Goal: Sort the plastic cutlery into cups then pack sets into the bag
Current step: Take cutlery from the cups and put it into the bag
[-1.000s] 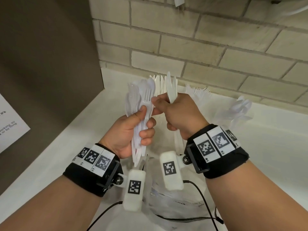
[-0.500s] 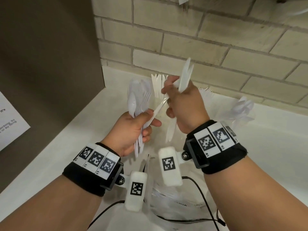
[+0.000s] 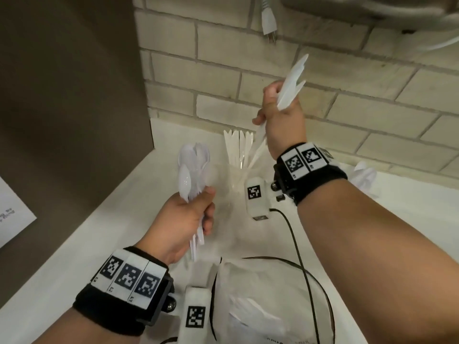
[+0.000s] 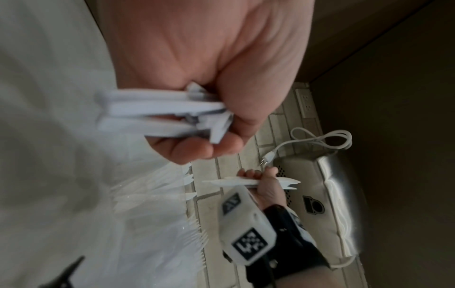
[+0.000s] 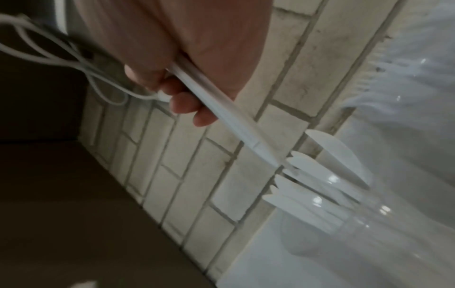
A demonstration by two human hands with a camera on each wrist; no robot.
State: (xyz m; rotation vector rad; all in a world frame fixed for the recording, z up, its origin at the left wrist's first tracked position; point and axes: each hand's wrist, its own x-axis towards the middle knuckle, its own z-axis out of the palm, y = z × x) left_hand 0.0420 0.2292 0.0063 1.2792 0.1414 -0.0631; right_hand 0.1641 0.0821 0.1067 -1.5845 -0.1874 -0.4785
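Observation:
My left hand (image 3: 191,217) grips a bundle of white plastic spoons (image 3: 192,170) by the handles, bowls up; the left wrist view shows the handles (image 4: 160,117) sticking out of the fist. My right hand (image 3: 278,112) is raised near the brick wall and holds a few white knives (image 3: 293,80), blades up. Their handles (image 5: 221,115) point down at a clear cup of knives (image 3: 238,155). A clear bag (image 3: 260,306) with some cutlery inside lies at the counter's near edge.
A cup of spoons (image 3: 365,175) stands at the back right and fork tines (image 4: 199,239) show beside the knife cup. A brown panel (image 3: 74,95) walls the left. A plug (image 3: 269,23) hangs from above. Black cables (image 3: 298,244) cross the white counter (image 3: 409,244).
My right hand has pulled the knives out of the left hand's bundle and lifted them up and to the right, over the knife cup. The left hand has dropped a little with the spoons.

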